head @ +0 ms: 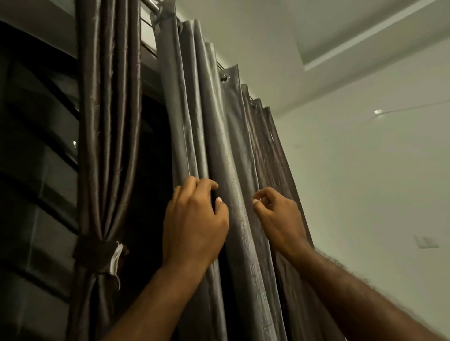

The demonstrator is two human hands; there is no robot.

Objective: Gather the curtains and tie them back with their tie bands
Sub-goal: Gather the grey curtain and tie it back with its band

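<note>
A grey satin curtain [219, 126] hangs in loose folds from a metal rod [148, 3] at the centre. My left hand [194, 219] grips its left-hand folds, fingers curled round the fabric edge. My right hand [277, 214] pinches a fold further right between thumb and fingertips. On the left, a brown curtain [109, 116] is bunched tight and held by a dark tie band [93, 255] with a white tag.
A dark window [36, 146] with horizontal bars lies behind the curtains on the left. A white wall [365, 182] runs to the right, with a light switch plate [426, 242]. The ceiling has a recessed step above.
</note>
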